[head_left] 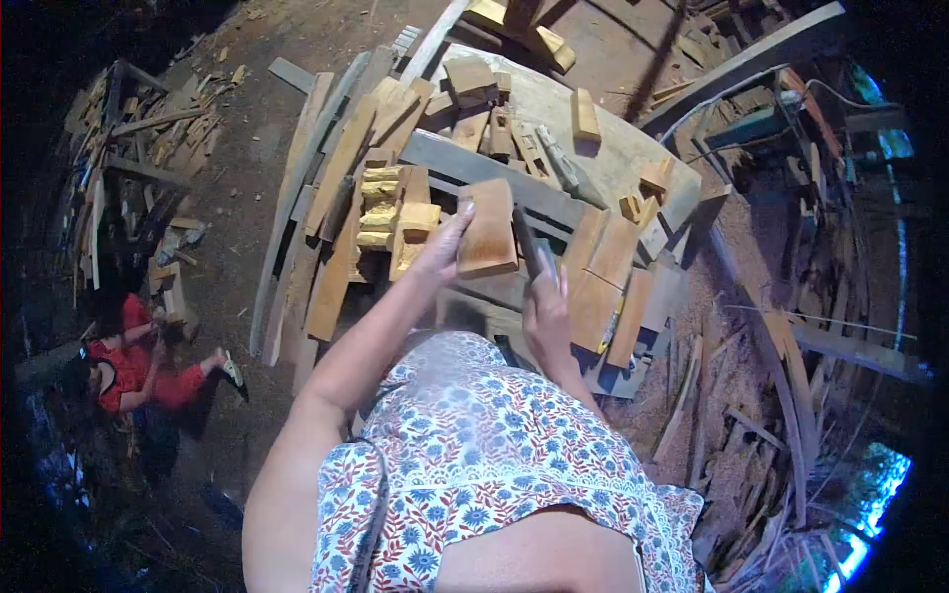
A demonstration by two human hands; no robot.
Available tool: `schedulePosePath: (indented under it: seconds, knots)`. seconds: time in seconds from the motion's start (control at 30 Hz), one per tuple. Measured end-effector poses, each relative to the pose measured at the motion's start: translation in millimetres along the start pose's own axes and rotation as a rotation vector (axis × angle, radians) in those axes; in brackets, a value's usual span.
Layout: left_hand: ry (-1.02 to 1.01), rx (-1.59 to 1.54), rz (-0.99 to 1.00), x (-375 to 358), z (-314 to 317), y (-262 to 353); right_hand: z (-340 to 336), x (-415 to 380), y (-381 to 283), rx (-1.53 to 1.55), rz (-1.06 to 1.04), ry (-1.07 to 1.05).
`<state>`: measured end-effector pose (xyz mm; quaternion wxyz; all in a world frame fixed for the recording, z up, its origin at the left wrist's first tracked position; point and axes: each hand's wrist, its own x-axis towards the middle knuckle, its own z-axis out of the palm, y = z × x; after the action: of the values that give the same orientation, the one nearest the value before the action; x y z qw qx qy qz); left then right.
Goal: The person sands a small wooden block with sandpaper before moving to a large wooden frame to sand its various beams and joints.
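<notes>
A rectangular wooden block point(487, 229) is held up in front of my body, above the bench. My left hand point(445, 247) grips its left edge, with the thumb on its face. My right hand point(547, 304) is closed around the lower end of a dark, narrow tool point(527, 242), whose upper part runs along the block's right side. Whether the tool touches the block cannot be made out. Just left of my left hand lie yellow carved pieces point(380, 206) and a yellow block point(419, 217). Flat boards point(613, 247) lie to the right of my right hand.
Long planks point(297, 217) line the bench's left side. Wood blocks point(471, 79) and a pale board point(628, 143) are at the far side. A person in red point(148, 366) is low at the left. Scrap wood point(746, 445) lies on the ground at right.
</notes>
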<state>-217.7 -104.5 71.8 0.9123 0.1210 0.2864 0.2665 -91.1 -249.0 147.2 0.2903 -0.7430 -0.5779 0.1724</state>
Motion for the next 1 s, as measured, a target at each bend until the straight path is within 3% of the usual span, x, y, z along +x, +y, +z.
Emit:
schedulePosePath:
  seconds: [0.03,0.1,0.13,0.23,0.4,0.43,0.53,0.57,0.63,0.7,0.77,0.83,0.87,0.9,1.0]
  knots:
    - [0.014,0.009,0.010,0,0,0,3,-4,-8,-0.092,-0.198,-0.051]
    - [0.146,0.256,0.131,0,2,-4,8,-4,-5,0.000,-0.172,-0.097]
    - [0.098,0.335,0.139,-5,10,-2,7,1,1,0.010,-0.184,-0.110]
    - [0.084,0.486,0.027,-26,39,-2,-3,25,18,-0.011,-0.149,-0.078]
    - [0.098,0.356,-0.004,-11,15,0,12,8,22,-0.049,-0.242,-0.057]
    - [0.050,0.332,0.097,2,-2,-2,7,-2,7,0.055,-0.239,-0.083]
    - [0.049,0.357,0.029,-1,10,-6,11,4,15,0.044,-0.131,-0.079]
    - [0.019,0.410,-0.008,-5,18,-9,14,16,27,-0.085,-0.063,-0.016]
    - [-0.073,0.579,0.058,-4,34,-21,6,39,40,-0.208,0.013,0.078]
    - [-0.163,0.644,0.099,7,40,-25,-8,47,53,-0.206,0.292,0.078]
    - [0.009,0.763,0.081,14,43,-21,-10,33,60,-0.231,0.278,0.145]
    - [0.075,0.913,0.327,72,-24,-37,-11,17,57,-0.276,0.263,0.166]
    - [0.213,1.223,0.441,100,-57,-41,-7,8,56,-0.286,0.292,0.159]
    - [0.203,1.248,0.493,123,-87,-46,-3,-3,54,-0.285,0.297,0.177]
    - [0.210,1.216,0.379,128,-97,-43,9,-29,48,-0.303,0.297,0.158]
